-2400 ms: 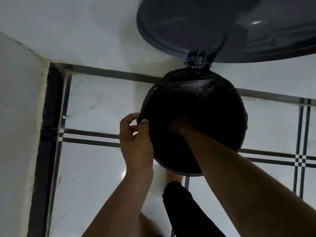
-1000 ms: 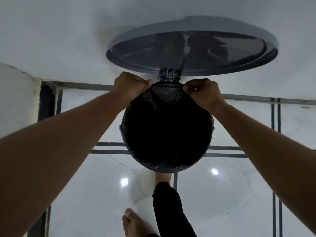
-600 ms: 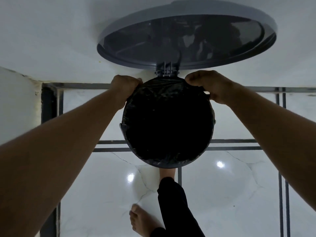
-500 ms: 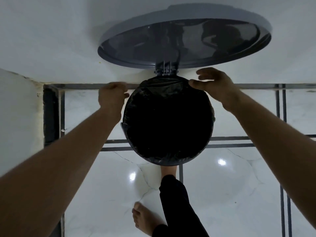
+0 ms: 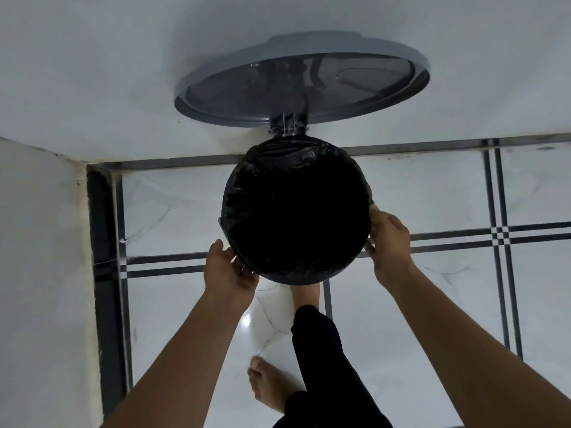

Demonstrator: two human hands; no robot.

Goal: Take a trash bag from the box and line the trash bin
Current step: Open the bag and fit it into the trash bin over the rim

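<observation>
**Both hands at the near rim of the lined bin**

At the far left a pale wall [image 5: 40,242] meets the marble floor [image 5: 173,199], tiled white with dark border strips. The left hand [image 5: 227,271] sits at the lower-left rim of the trash bin [image 5: 220,220], fingers curled and pinching the black trash bag [image 5: 278,159] where it folds over the edge. The bag covers the whole round opening, its plastic wrinkled along the far rim. Above, the grey lid [image 5: 309,44] stands raised on its hinge [image 5: 287,126] against the back wall. One bare foot [image 5: 304,293] reaches under the bin's near edge; the other foot [image 5: 268,387] stands nearer the camera. The right hand [image 5: 389,242] curls around the bin's right rim, thumb on the bag's edge.
</observation>
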